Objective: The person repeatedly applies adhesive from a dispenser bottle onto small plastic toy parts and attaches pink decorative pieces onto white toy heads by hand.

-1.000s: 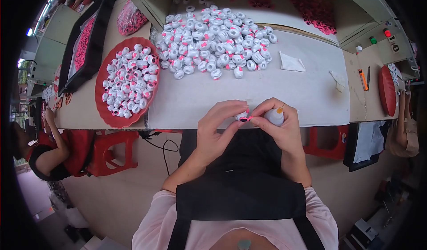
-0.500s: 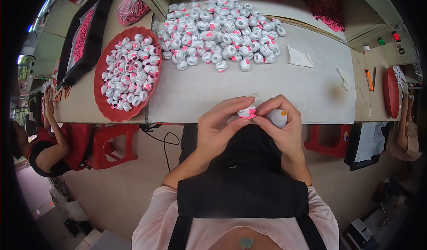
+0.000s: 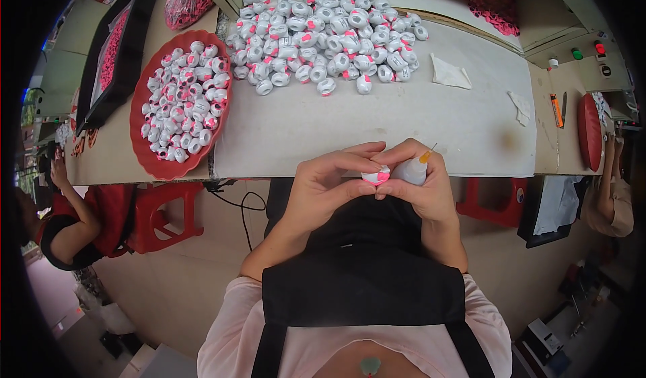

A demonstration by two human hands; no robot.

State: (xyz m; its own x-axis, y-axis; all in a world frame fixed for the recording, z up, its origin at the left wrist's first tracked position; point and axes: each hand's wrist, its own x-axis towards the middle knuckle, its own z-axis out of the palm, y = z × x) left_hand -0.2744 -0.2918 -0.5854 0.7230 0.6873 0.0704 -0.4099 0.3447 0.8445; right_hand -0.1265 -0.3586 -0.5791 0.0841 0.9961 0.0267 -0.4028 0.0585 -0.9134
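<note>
Between the fingertips of my left hand is a small hollow white plastic piece with a bright pink part on it. My right hand curls round a whitish squeeze bottle with an orange hub and a thin needle tip, which points up and to the right. The right thumb and forefinger also press on the white and pink piece, so both hands close on it just above the table's front edge. A large heap of like white and pink pieces lies farther back on the table.
At left stands a red scalloped dish full of similar pieces. Beyond it are a black tray of pink parts and a plastic bag. White scraps and an orange cutter lie right. Co-workers sit on both sides.
My right thumb and forefinger have moved in against the white and pink piece, and the bottle has turned more upright. The whole view has shifted slightly.
</note>
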